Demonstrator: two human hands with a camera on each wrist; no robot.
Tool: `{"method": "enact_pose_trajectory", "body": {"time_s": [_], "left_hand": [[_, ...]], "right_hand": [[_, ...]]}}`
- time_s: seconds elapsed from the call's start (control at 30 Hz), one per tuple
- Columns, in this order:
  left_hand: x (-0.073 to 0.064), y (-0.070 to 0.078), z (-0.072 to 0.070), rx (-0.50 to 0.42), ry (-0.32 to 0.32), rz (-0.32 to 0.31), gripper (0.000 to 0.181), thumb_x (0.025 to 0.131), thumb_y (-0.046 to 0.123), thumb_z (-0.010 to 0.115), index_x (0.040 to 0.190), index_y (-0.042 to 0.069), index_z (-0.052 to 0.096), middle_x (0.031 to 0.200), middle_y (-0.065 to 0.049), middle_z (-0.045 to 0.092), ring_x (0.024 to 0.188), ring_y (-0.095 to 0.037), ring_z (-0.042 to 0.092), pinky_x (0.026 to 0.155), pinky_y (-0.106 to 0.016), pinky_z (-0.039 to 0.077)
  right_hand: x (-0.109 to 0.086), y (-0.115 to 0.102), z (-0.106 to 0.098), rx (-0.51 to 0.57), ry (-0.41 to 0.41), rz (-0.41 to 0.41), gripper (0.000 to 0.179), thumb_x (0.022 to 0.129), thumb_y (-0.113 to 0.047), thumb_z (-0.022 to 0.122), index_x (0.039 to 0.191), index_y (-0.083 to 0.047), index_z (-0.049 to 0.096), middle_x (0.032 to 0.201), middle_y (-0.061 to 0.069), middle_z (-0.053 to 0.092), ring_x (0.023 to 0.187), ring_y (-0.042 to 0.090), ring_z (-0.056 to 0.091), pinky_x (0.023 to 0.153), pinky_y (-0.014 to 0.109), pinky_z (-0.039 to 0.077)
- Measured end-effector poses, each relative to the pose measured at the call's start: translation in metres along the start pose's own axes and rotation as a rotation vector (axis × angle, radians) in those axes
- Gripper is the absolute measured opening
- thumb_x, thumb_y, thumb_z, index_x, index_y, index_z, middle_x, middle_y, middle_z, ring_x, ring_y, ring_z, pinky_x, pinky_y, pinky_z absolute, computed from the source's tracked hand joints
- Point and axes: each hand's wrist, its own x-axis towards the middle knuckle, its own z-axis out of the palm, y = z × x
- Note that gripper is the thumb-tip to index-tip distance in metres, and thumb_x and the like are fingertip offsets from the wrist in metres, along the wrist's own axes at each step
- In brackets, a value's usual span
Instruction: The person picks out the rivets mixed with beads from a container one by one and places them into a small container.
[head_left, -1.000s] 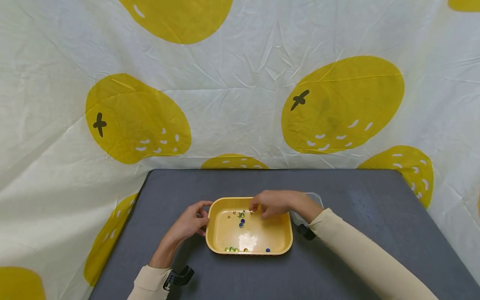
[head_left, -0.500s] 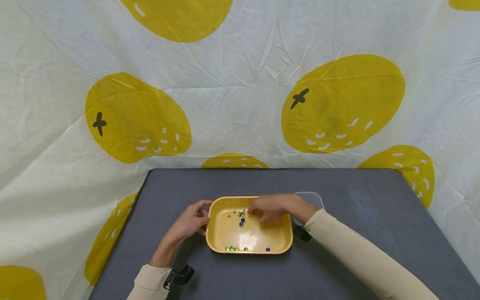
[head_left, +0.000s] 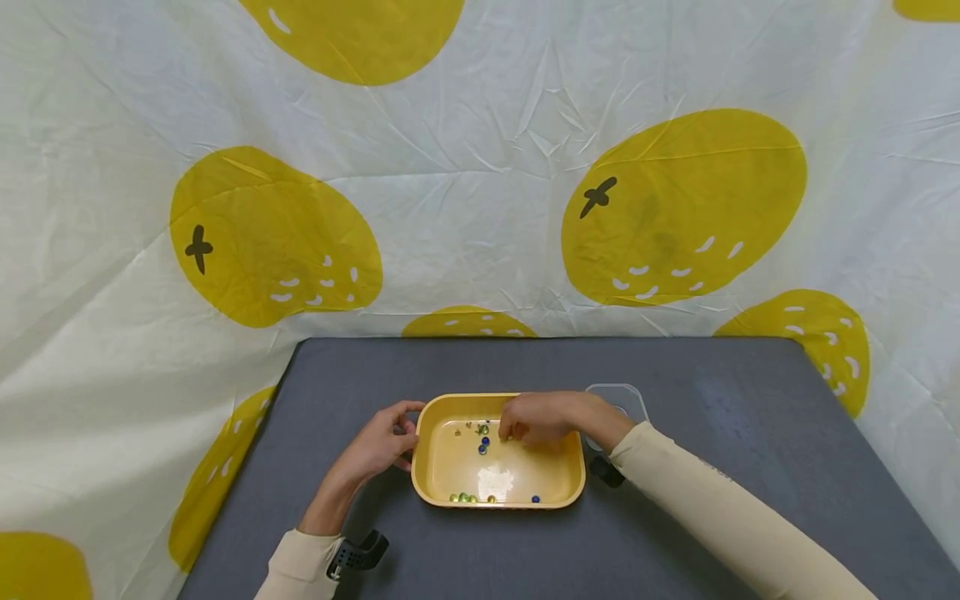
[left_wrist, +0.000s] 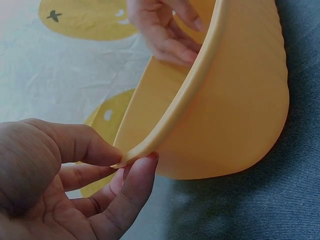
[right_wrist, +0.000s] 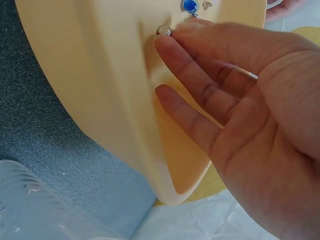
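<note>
Tray point(head_left: 450, 467) sits with its rim pinched in our left hand point(head_left: 377, 448); our right hand point(head_left: 546, 415), nearly closed, pinches a metal bit point(right_wrist: 164, 31) near a blue marble point(right_wrist: 190, 6).

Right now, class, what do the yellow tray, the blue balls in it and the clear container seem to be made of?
Yellow tray: probably moulded plastic, smooth and glossy; its floor reflects a bright patch.
Blue balls: glass by the look, polished, with bright glints, though clear plastic is possible.
Clear container: likely plastic, shiny and see-through, with faint ribs; glass isn't ruled out.
</note>
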Motion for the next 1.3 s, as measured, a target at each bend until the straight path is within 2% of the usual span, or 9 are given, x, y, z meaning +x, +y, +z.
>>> {"method": "enact_pose_trajectory", "body": {"time_s": [0.17,0.23,0.37,0.5,0.7,0.83,1.0,1.13,1.3], "left_hand": [[0.0,0.0,0.001,0.002,0.003,0.0,0.051,0.097,-0.003,0.057,0.147,0.003,0.049,0.092,-0.015,0.052,0.072,-0.025,0.062,0.06,-0.047,0.062],[0.0,0.0,0.001,0.002,0.006,-0.003,0.051,0.097,-0.003,0.057,0.147,0.003,0.049,0.092,-0.015,0.052,0.072,-0.025,0.063,0.059,-0.044,0.062],[-0.001,0.0,0.001,-0.002,0.006,-0.004,0.051,0.097,-0.003,0.057,0.147,0.003,0.049,0.092,-0.015,0.052,0.072,-0.025,0.062,0.059,-0.045,0.062],[-0.001,0.0,0.001,-0.008,0.003,-0.003,0.051,0.097,-0.002,0.057,0.147,0.003,0.049,0.092,-0.015,0.052,0.073,-0.026,0.062,0.061,-0.05,0.062],[-0.001,0.001,0.001,0.0,0.006,0.002,0.05,0.097,-0.002,0.058,0.147,0.003,0.049,0.092,-0.015,0.052,0.072,-0.026,0.062,0.06,-0.048,0.062],[-0.001,0.001,0.002,-0.001,0.008,-0.006,0.05,0.097,-0.002,0.058,0.147,0.003,0.049,0.092,-0.015,0.052,0.072,-0.025,0.062,0.059,-0.047,0.062],[-0.001,0.001,0.002,0.0,0.01,-0.008,0.051,0.097,-0.002,0.058,0.147,0.004,0.05,0.092,-0.015,0.052,0.072,-0.025,0.062,0.059,-0.047,0.062],[0.0,0.0,0.001,-0.005,0.011,-0.01,0.051,0.097,-0.003,0.057,0.147,0.004,0.05,0.091,-0.014,0.051,0.072,-0.025,0.063,0.059,-0.046,0.062],[0.0,0.0,0.001,0.0,0.015,-0.008,0.051,0.096,-0.003,0.057,0.146,0.003,0.05,0.09,-0.014,0.051,0.071,-0.025,0.062,0.058,-0.044,0.062]], "right_hand": [[0.0,0.0,0.0,-0.038,0.053,-0.026,0.024,0.094,0.006,0.062,0.11,-0.006,0.075,0.106,0.005,0.068,0.092,0.014,0.059,0.087,0.023,0.052],[0.001,0.0,0.001,-0.048,0.052,-0.038,0.021,0.094,0.007,0.06,0.104,-0.005,0.075,0.095,0.005,0.065,0.083,0.012,0.052,0.079,0.021,0.047],[0.006,0.0,0.004,-0.049,0.031,-0.089,0.016,0.093,0.012,0.057,0.086,0.003,0.067,0.074,0.003,0.042,0.067,0.01,0.034,0.064,0.022,0.029],[0.009,0.0,0.006,-0.038,0.009,-0.102,0.018,0.094,0.013,0.055,0.078,0.006,0.059,0.069,0.0,0.025,0.062,0.01,0.022,0.061,0.023,0.02],[0.007,-0.004,0.005,-0.001,0.018,-0.045,0.019,0.095,0.011,0.056,0.082,0.002,0.067,0.068,-0.002,0.032,0.063,0.009,0.028,0.061,0.023,0.025],[0.008,-0.005,0.006,0.028,0.003,-0.07,0.024,0.092,0.015,0.053,0.071,0.004,0.05,0.067,-0.001,0.024,0.06,0.01,0.02,0.06,0.025,0.019],[0.01,-0.005,0.01,0.012,-0.008,-0.08,0.037,0.086,0.018,0.049,0.065,-0.007,0.031,0.067,-0.003,0.016,0.059,0.01,0.011,0.061,0.027,0.012],[0.011,-0.006,0.012,-0.026,-0.011,0.0,0.034,0.085,0.017,0.052,0.065,-0.008,0.039,0.064,-0.005,0.018,0.058,0.01,0.015,0.058,0.027,0.014],[0.013,-0.007,0.014,-0.047,-0.02,0.115,0.024,0.089,0.01,0.061,0.077,-0.01,0.068,0.066,-0.007,0.046,0.059,0.007,0.037,0.056,0.021,0.03]]}}
